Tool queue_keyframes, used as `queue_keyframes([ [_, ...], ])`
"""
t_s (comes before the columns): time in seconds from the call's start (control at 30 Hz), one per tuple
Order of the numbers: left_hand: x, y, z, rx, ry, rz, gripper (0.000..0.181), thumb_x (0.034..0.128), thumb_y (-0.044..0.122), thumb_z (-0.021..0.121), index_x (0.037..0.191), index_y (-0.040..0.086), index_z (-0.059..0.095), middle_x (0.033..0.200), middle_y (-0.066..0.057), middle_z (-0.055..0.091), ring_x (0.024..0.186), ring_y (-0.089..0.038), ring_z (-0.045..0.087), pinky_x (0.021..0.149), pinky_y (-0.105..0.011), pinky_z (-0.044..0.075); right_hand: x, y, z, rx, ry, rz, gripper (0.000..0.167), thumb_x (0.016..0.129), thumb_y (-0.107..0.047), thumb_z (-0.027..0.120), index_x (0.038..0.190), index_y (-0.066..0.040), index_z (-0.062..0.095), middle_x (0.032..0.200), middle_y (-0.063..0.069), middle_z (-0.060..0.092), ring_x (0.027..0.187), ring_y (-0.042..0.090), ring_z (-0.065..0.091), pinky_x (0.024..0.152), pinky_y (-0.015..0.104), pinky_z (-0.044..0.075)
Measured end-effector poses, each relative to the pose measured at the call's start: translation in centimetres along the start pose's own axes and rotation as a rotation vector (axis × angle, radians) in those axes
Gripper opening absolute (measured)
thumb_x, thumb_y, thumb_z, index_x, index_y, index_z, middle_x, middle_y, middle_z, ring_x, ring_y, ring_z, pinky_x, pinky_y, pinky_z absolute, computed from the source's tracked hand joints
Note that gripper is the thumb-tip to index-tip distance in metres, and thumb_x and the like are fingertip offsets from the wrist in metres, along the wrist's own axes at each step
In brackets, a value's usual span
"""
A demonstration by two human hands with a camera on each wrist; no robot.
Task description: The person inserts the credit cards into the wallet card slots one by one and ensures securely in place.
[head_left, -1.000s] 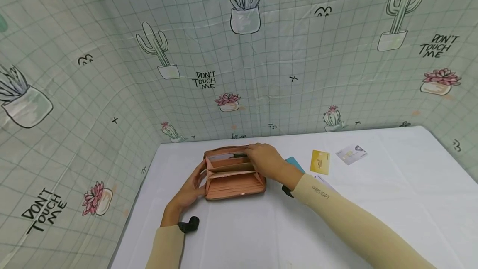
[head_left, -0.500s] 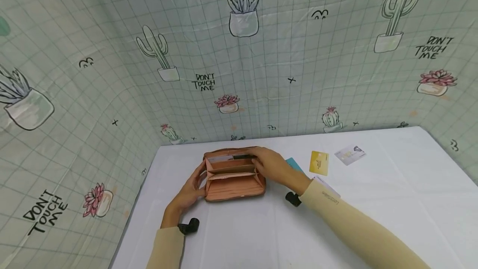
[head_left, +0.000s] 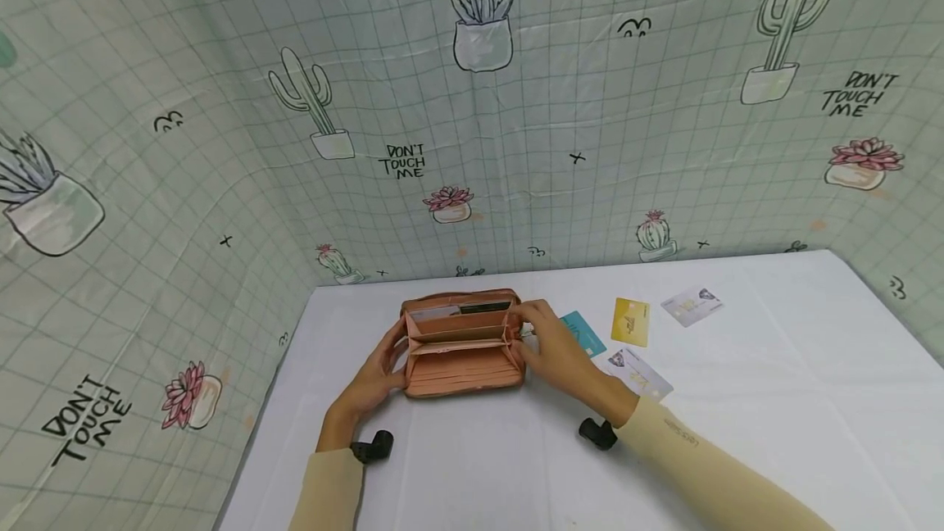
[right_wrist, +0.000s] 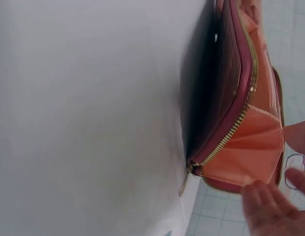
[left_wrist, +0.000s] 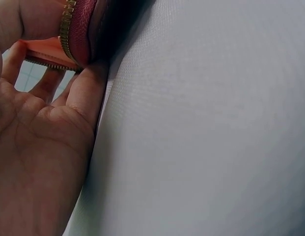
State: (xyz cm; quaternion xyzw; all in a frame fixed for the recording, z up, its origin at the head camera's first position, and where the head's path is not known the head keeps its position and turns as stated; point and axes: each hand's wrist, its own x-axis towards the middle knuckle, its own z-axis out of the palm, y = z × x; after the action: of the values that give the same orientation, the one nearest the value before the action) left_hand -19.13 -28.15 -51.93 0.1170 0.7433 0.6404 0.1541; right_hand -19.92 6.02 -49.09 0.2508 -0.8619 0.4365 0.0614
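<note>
So your rectangular orange-tan leather-look wallet (head_left: 460, 375) is lying unzipped and spread open on the white cloth-covered surface (head_left: 479, 465), pockets facing you. Your left hand (head_left: 378, 375) is gripping the wallet's left end, thumb over the near edge and the other fingers around the outside. Your right hand (head_left: 555, 353) is at the wallet's right end with its fingers loosely extended and a bit apart, not wrapped around anything. They're blurry in the right wrist view, so I honestly can't tell if the tips touch it.

You've got a pale flat insert (head_left: 435, 313) and a dark flat insert (head_left: 485, 308) in the wallet's back pocket. A brass-coloured metal zipper (right_wrist: 233, 125) runs round the wallet's edge, and its slim metal pull (right_wrist: 184, 183) hangs off one corner.

Four rectangular cards sit right of the wallet: a teal card (head_left: 584, 334) nearest, a pale lavender card (head_left: 640, 374) a little closer to you, a yellow card (head_left: 630, 322) farther along, and a pale grey card (head_left: 692, 305) farthest out.
</note>
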Motion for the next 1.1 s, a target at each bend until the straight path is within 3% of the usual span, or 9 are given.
queue_keyframes([
  [0.27, 0.0, -0.2, -0.1, 0.002, -0.014, 0.038, 0.110, 0.0818, -0.018, 0.061, 0.171, 0.008, 0.002, 0.177, -0.018, 0.000, 0.162, -0.042, 0.005, 0.120, -0.033, 0.030, -2.1, -0.1, -0.4, 0.159, -0.082, 0.191, 0.059, 0.095, 0.004, 0.065, 0.150, 0.009, 0.044, 0.140, 0.030, 0.052, 0.118, 0.038, 0.062, 0.095, 0.048, 0.057],
  [0.4, 0.0, -0.2, -0.1, -0.004, -0.013, 0.045, 0.111, 0.0801, -0.019, 0.060, 0.171, 0.007, 0.002, 0.177, -0.019, 0.000, 0.162, -0.043, 0.004, 0.124, -0.047, 0.024, -2.8, -0.5, -0.4, 0.259, -0.114, 0.261, 0.063, 0.094, 0.002, 0.067, 0.150, 0.012, 0.040, 0.138, 0.031, 0.053, 0.114, 0.037, 0.064, 0.093, 0.046, 0.057],
  [0.53, 0.1, -0.3, 0.0, -0.014, -0.011, 0.043, 0.112, 0.0778, -0.020, 0.058, 0.171, 0.006, 0.002, 0.177, -0.019, -0.001, 0.162, -0.043, 0.003, 0.124, -0.059, 0.017, -3.4, -0.9, -0.1, 0.331, -0.144, 0.366, 0.071, 0.095, -0.004, 0.071, 0.154, 0.009, 0.035, 0.137, 0.027, 0.055, 0.112, 0.032, 0.066, 0.089, 0.042, 0.057],
  [0.67, 0.0, -0.3, 0.1, -0.010, -0.009, 0.038, 0.112, 0.0781, -0.018, 0.059, 0.171, 0.007, 0.001, 0.177, -0.020, -0.002, 0.162, -0.044, 0.003, 0.124, -0.060, 0.017, -3.9, -1.4, 0.3, 0.452, -0.147, 0.495, 0.077, 0.094, -0.009, 0.071, 0.157, 0.005, 0.031, 0.138, 0.026, 0.053, 0.109, 0.027, 0.067, 0.087, 0.040, 0.058],
  [0.83, -0.1, -0.2, 0.2, -0.014, -0.003, 0.028, 0.111, 0.0798, -0.017, 0.060, 0.171, 0.007, 0.001, 0.177, -0.019, -0.002, 0.162, -0.044, 0.003, 0.124, -0.059, 0.018, -4.1, -1.6, 0.6, 0.617, -0.144, 0.607, 0.076, 0.096, -0.008, 0.068, 0.158, 0.005, 0.026, 0.137, 0.027, 0.052, 0.108, 0.028, 0.069, 0.097, 0.044, 0.057],
  [1.1, -0.1, 0.0, 0.4, -0.011, 0.015, 0.007, 0.109, 0.0820, -0.017, 0.060, 0.171, 0.007, 0.002, 0.177, -0.019, -0.001, 0.162, -0.043, 0.004, 0.125, -0.063, 0.017, -3.8, -1.7, 1.7, 0.757, -0.076, 0.690, 0.070, 0.100, 0.001, 0.062, 0.158, 0.008, 0.023, 0.131, 0.028, 0.055, 0.105, 0.026, 0.071, 0.098, 0.043, 0.058],
])
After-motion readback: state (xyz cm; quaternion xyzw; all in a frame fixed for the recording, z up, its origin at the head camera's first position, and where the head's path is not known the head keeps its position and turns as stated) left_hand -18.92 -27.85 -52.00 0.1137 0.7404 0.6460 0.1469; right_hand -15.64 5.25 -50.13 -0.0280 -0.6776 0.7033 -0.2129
